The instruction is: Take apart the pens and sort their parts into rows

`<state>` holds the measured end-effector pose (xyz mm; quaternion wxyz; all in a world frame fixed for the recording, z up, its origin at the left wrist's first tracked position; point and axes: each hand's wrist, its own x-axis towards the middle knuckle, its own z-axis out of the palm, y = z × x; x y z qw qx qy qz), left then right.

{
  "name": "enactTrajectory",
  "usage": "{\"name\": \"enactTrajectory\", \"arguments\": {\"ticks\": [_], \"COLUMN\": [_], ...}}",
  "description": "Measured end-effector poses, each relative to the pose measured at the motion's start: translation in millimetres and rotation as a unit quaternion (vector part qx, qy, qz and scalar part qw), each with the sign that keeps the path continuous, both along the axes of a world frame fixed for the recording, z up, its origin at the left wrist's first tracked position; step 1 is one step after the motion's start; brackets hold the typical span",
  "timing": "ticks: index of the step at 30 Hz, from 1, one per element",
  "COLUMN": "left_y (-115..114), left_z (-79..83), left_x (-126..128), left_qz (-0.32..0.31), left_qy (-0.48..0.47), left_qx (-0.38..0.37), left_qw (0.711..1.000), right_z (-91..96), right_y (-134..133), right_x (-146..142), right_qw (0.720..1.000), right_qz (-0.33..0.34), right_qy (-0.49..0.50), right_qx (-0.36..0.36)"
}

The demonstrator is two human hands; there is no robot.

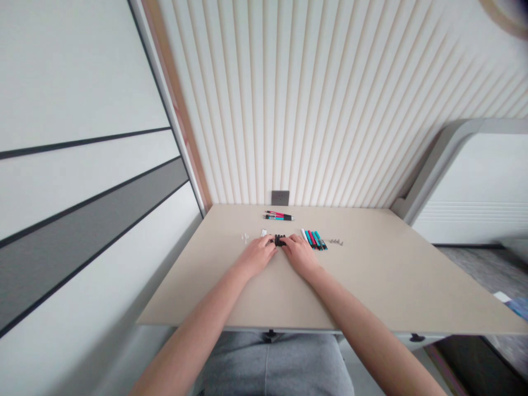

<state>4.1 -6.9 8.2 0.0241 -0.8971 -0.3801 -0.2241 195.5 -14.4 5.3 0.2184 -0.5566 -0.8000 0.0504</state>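
A small row of short black pieces [280,240], which look like rubber pen grips, lies on the table between my hands. My left hand [260,253] has its fingers curled against the left end of the row. From the other side, my right hand [299,253] closes its fingers on the right end. Fingertips partly cover the pieces. Just right of my right hand, several pen barrels [315,240] in white, teal and red lie side by side. Small grey cone-shaped tips [336,242] form a row beyond them. Small white pieces [264,232] lie behind my left hand.
Several assembled pens [279,216] lie at the back of the beige table [371,275], below a dark wall socket [280,198]. Tiny clear pieces [246,238] are scattered at left. A white cabinet [82,220] borders the left side; a ribbed wall stands behind.
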Motion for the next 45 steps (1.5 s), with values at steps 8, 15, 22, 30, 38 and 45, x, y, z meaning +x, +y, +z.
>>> {"name": "enactTrajectory", "arguments": {"ticks": [8,15,22,30,38,45], "left_y": [6.9,6.4,4.5,3.7,3.3,4.1], "left_z": [-9.1,-8.1,-3.1,-1.9,-1.3,-2.2], "left_x": [1.1,1.6,3.8,4.4,4.9,4.1], "left_qz": [-0.018,-0.016,-0.008,0.001,0.006,0.006], "left_qy": [0.002,0.014,0.019,0.019,0.019,0.022], "left_qx": [0.005,0.005,0.007,-0.007,-0.014,-0.014], "left_qw": [1.000,1.000,1.000,1.000,1.000,1.000], "right_z": [-0.4,3.5,1.4,4.5,8.9,8.5], "right_y": [0.9,0.4,1.7,-0.7,-2.2,-2.4], "right_x": [0.7,-0.6,-0.4,-0.3,-1.3,-1.3], "right_qw": [1.000,1.000,1.000,1.000,1.000,1.000], "right_qz": [0.008,0.004,0.006,0.003,0.003,-0.001], "right_qy": [0.010,0.011,0.003,-0.015,-0.029,-0.020], "right_qx": [0.001,-0.004,0.004,-0.002,-0.011,-0.006]}}
